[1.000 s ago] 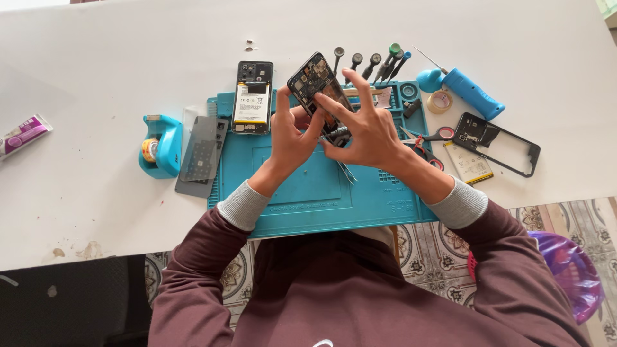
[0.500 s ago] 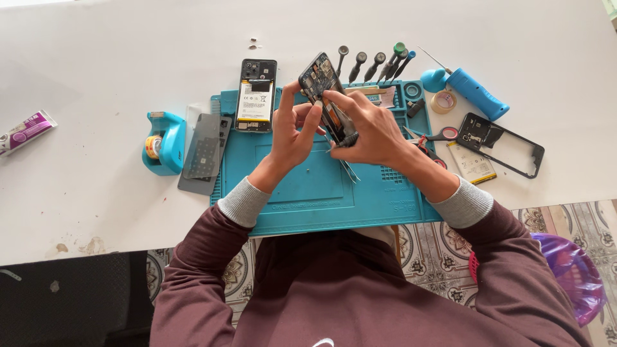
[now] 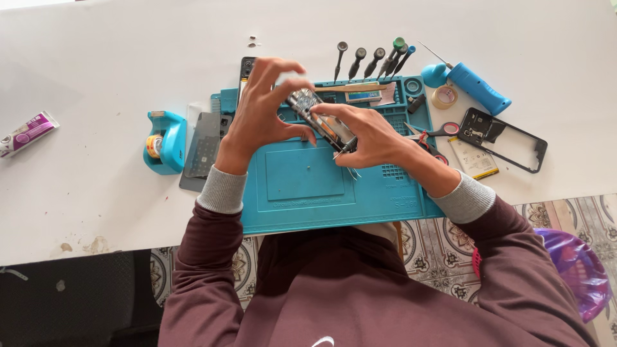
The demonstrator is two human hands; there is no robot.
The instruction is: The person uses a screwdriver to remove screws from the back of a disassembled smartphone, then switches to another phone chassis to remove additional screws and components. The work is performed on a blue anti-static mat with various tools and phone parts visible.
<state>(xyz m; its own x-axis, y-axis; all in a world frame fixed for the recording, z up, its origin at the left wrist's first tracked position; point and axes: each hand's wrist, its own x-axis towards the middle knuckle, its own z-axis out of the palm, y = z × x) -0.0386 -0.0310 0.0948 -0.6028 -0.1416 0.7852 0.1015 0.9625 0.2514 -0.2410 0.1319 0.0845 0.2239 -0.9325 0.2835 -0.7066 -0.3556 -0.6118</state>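
You are holding the opened phone (image 3: pixel 319 121) tilted above the blue mat (image 3: pixel 302 173), your left hand (image 3: pixel 260 112) gripping its upper end while your right hand (image 3: pixel 369 135) is clasping its lower edge along with tweezers (image 3: pixel 347 149). You seem mid-disassembly; steady fingers matter next.

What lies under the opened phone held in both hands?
The opened phone is held above the teal work mat by left hand and right hand. The mat directly beneath is hidden.
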